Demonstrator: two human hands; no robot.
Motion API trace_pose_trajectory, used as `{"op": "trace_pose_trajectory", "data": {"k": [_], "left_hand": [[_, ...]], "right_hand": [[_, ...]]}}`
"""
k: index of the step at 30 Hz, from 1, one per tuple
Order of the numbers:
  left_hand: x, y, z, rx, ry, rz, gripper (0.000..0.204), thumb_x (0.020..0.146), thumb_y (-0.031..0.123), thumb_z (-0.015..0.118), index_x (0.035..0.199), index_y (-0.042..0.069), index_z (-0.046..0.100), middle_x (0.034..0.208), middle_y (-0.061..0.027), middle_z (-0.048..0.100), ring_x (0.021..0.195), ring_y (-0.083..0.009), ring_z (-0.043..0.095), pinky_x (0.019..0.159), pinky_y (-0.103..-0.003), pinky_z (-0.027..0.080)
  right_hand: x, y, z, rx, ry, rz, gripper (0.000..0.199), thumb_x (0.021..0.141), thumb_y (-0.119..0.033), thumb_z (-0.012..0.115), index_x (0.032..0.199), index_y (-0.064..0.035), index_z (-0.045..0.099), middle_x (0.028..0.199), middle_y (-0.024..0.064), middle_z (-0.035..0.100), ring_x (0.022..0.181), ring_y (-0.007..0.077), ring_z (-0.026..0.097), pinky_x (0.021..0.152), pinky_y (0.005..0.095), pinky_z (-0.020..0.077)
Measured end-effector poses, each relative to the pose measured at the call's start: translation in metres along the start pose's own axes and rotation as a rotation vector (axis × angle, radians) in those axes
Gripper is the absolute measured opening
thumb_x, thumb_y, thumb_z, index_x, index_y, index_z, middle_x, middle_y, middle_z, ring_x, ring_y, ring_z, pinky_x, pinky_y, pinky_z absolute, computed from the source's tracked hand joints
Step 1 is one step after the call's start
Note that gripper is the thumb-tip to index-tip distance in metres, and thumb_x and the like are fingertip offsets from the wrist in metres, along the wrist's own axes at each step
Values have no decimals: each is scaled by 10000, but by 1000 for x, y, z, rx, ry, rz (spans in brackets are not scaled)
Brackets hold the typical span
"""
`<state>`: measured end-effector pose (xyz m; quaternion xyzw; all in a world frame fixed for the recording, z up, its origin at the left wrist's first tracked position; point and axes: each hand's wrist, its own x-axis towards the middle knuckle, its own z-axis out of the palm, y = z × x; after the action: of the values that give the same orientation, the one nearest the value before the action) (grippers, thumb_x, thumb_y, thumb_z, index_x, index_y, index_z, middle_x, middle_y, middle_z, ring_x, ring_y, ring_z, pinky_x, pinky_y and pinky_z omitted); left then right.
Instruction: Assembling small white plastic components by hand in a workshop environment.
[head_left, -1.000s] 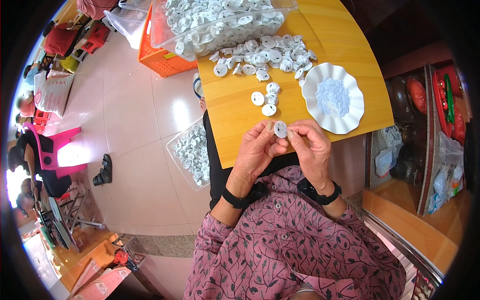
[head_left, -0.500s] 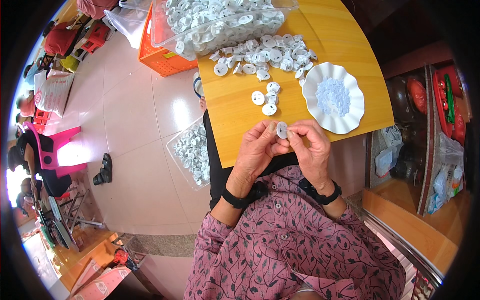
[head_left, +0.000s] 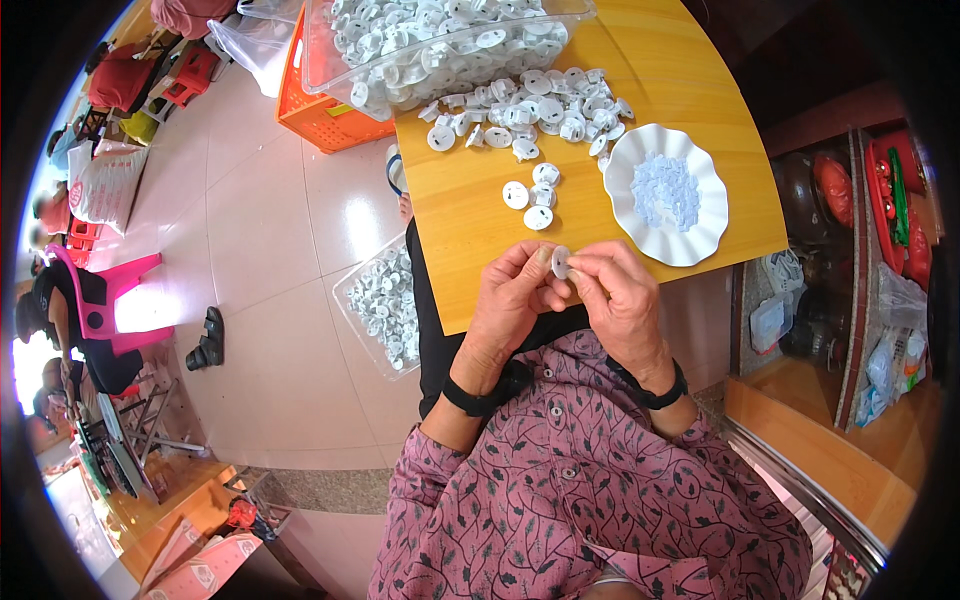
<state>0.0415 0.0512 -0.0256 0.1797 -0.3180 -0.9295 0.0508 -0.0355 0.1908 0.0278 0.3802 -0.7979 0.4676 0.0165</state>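
clear tray [head_left: 378, 300]: on the floor left of the wooden table [head_left: 480, 225], filled with white round parts. left hand [head_left: 512, 300]: at the table's near edge, fingertips pinched on a small white disc [head_left: 561, 262]. right hand [head_left: 618, 298]: pressed against the left one, fingers gripping the same disc from the other side. three loose discs [head_left: 531, 194]: on the table just beyond the hands. white scalloped plate [head_left: 668, 194]: on the table's right part, holding tiny pale pieces.
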Motion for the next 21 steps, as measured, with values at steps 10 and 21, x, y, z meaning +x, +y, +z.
{"op": "trace_pose_trajectory", "data": {"k": [10,21], "left_hand": [[0,2,-2,-94,-48,-61,253,1051,230,544,1140,3,611,823,-88,677,630,-127,645,571,-225,538],[-1,2,2,-22,8,-46,264,1031,262,590,1068,3,621,788,-86,693,581,-125,650,553,-218,545]], "right_hand": [[0,-2,1,120,28,117,81,887,7,693,959,0,658,912,115,650,806,262,664,679,350,533],[1,3,5,1,11,-31,86,884,14,678,948,1,622,895,130,604,786,297,643,672,369,522]]}}
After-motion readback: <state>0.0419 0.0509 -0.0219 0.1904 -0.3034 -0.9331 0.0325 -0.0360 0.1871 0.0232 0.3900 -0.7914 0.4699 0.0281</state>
